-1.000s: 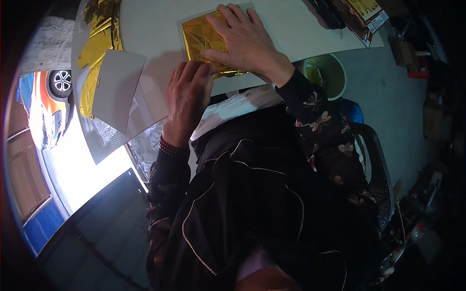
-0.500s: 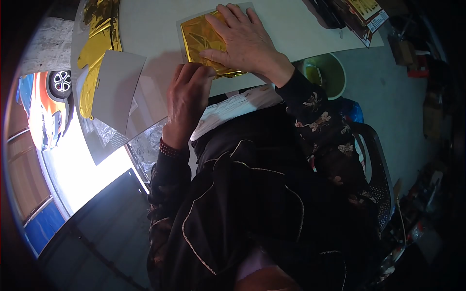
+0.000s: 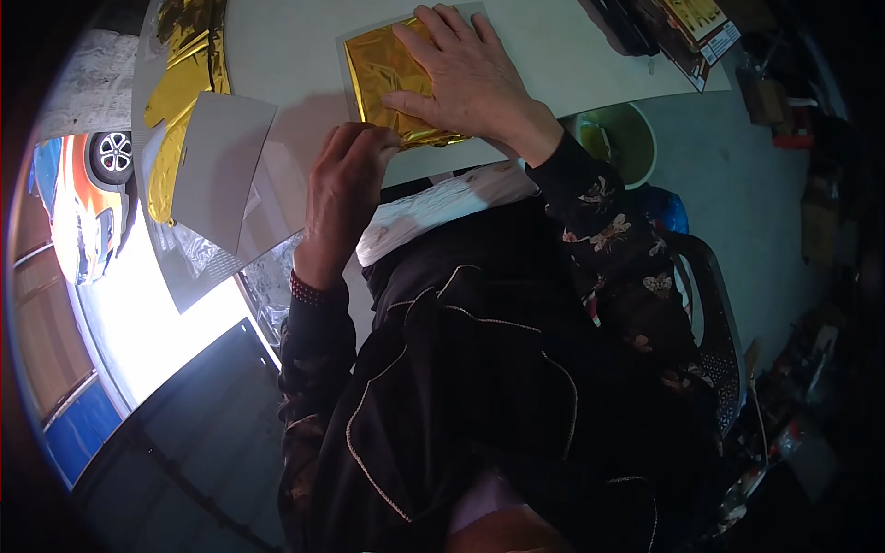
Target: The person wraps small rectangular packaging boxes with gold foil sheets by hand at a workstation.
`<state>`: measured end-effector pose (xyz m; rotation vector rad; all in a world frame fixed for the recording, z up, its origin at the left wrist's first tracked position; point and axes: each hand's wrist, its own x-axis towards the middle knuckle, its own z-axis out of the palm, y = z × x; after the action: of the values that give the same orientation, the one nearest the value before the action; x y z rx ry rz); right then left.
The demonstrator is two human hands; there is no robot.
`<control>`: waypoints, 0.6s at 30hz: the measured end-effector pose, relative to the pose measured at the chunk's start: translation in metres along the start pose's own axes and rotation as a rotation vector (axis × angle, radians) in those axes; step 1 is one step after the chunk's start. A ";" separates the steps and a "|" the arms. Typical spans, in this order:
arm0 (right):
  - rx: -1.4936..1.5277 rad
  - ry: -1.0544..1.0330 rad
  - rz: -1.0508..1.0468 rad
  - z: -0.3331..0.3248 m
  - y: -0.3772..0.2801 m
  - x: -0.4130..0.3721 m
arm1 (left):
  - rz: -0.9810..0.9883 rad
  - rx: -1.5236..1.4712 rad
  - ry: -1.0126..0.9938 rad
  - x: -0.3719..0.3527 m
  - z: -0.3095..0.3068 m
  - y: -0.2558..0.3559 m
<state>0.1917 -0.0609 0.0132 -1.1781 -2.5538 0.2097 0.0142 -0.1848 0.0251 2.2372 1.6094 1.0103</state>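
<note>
A folded sheet of shiny gold foil (image 3: 371,78) lies on a grey card (image 3: 343,57), near the front edge of the table. My right hand (image 3: 470,88) rests flat on the foil, its fingers spread and pointing away from me. At the near left corner of the foil, my left hand (image 3: 346,180) is closed in a pinch on the foil's edge; its fingertips are partly hidden. A beaded bracelet (image 3: 306,290) circles the left wrist.
More gold foil (image 3: 189,83) and a loose grey card (image 3: 221,170) lie on the table's left side. Dark packets (image 3: 687,41) sit at the far right. A green bin (image 3: 636,147) stands below the table's right edge. White cloth or plastic (image 3: 442,207) covers my lap.
My left hand has shifted slightly left and toward me, still at the foil's near corner. The right hand stays flat on the foil.
</note>
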 end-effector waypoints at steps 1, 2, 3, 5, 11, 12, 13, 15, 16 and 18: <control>0.017 -0.028 0.003 -0.011 -0.003 -0.001 | -0.004 -0.001 0.011 0.000 0.000 0.000; 0.033 -0.056 0.007 -0.016 -0.005 -0.001 | -0.008 -0.002 0.021 -0.001 0.000 0.001; 0.029 -0.053 0.006 -0.016 -0.005 -0.002 | -0.007 0.000 0.016 -0.001 0.000 0.000; 0.020 -0.048 0.004 -0.015 -0.005 -0.002 | -0.007 0.005 0.006 -0.002 0.000 -0.002; 0.033 -0.053 0.013 -0.016 -0.006 -0.001 | -0.056 -0.060 -0.019 0.000 -0.004 0.001; 0.015 -0.025 0.007 -0.011 -0.004 0.000 | -0.049 -0.054 -0.017 0.000 -0.004 0.001; -0.002 0.002 0.002 -0.001 0.000 0.001 | -0.042 -0.047 -0.014 0.000 -0.003 0.001; -0.001 0.003 0.002 0.000 -0.001 0.000 | -0.028 -0.027 -0.006 0.000 -0.003 0.001; 0.015 -0.022 0.008 -0.010 -0.004 0.000 | -0.020 -0.014 0.001 0.000 -0.002 0.002; 0.011 -0.028 0.007 -0.011 -0.004 -0.001 | -0.019 0.006 0.010 0.000 0.000 0.003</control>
<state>0.1932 -0.0640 0.0246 -1.1886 -2.5694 0.2434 0.0168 -0.1863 0.0267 2.2196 1.6364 1.0156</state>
